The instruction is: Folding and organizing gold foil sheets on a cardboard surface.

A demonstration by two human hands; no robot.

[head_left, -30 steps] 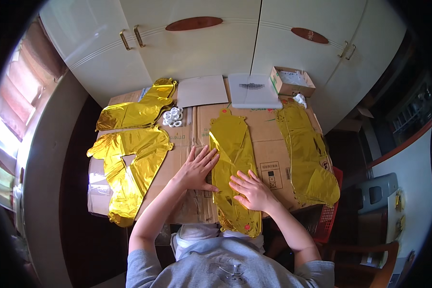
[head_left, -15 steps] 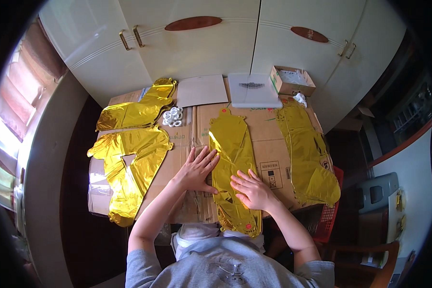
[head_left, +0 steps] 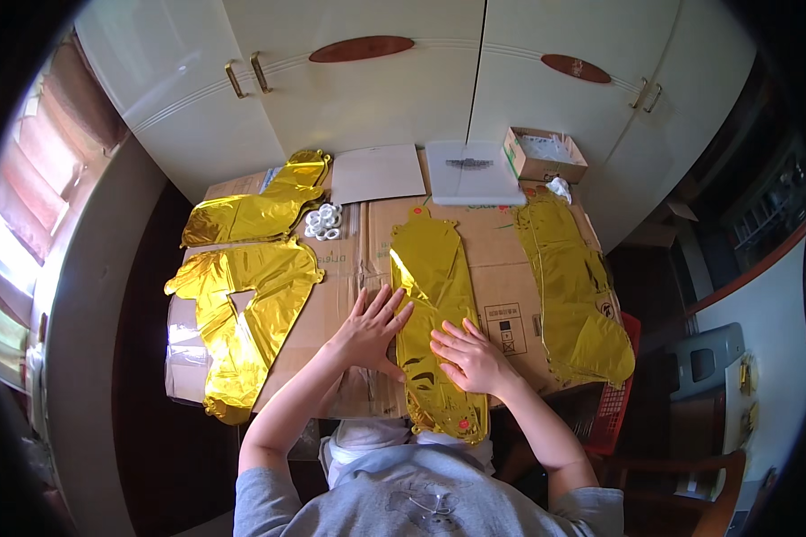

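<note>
In the head view, the middle gold foil piece (head_left: 433, 259) lies flat on the cardboard (head_left: 501, 277), its long axis running near to far, between the two hands. The right hand (head_left: 473, 358) is the further onto it, palm down over its right near half, fingers slightly parted, gripping nothing. The left hand (head_left: 365, 336) lies across its left edge, fingers spread wide, thumb apart, also gripping nothing.
</note>
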